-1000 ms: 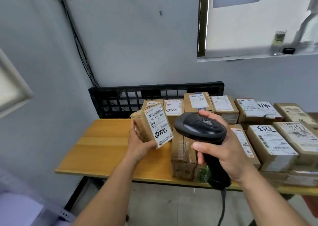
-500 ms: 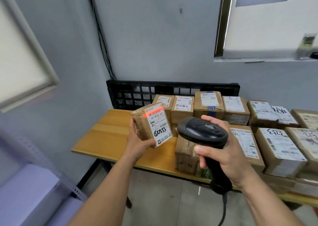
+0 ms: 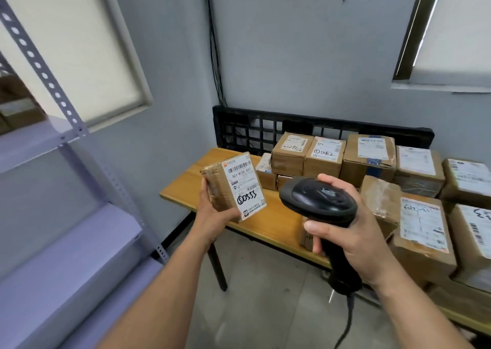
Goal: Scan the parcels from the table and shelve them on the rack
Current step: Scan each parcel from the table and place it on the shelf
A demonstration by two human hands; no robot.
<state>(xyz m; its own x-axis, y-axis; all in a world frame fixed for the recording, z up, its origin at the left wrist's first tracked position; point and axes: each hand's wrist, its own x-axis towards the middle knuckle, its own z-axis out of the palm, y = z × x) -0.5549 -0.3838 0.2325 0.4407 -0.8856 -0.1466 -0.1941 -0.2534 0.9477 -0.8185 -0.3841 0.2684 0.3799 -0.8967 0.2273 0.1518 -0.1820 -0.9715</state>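
Where grey walls [image 3: 292, 56] meet | wooden table [image 3: 191, 186] (parcels [image 3: 325, 160] crowded) | rack [image 3: 66, 255] left

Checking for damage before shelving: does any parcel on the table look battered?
Yes. The brown parcel just behind the scanner in the right hand looks battered: its top is crumpled and its clear tape wrinkled.

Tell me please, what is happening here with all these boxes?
A person holds a small parcel in the left hand, label facing the camera, and grips a black scanner in the right hand. Other parcels sit on the wooden table. The parcel is not yet on the rack at the left.
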